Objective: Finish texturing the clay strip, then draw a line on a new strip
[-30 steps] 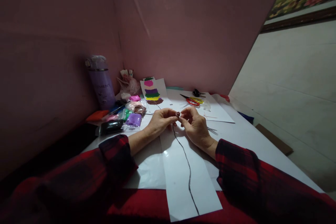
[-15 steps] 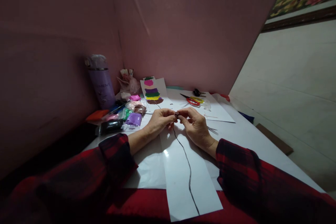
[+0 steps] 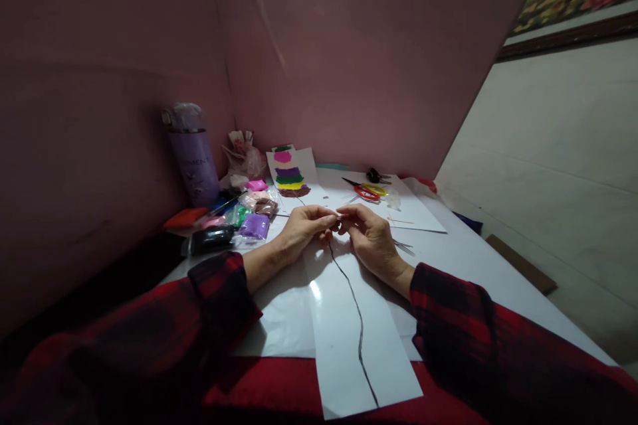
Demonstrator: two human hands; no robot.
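Note:
My left hand (image 3: 305, 231) and my right hand (image 3: 373, 238) meet fingertip to fingertip above the table. Between them they pinch a small lump of dark brown clay (image 3: 338, 223), mostly covered by the fingers. Below lies a strip of white paper (image 3: 333, 345) with a wavy dark line (image 3: 361, 325) running down it; its upper end is under my hands. Farther back is a card (image 3: 305, 163) with bands of pink, purple, green, yellow and brown.
Several clay packets (image 3: 254, 226) lie to the left, near a purple bottle (image 3: 192, 163) and a crumpled plastic bag (image 3: 249, 161). Red and yellow scissors (image 3: 367, 193) and black-headed keys (image 3: 373, 175) rest on white paper at the back right. Thin metal sticks (image 3: 403, 247) lie beside my right hand.
My fingertips have shifted slightly around the clay, which now shows less and sits a little lower between them. Everything else is unmoved.

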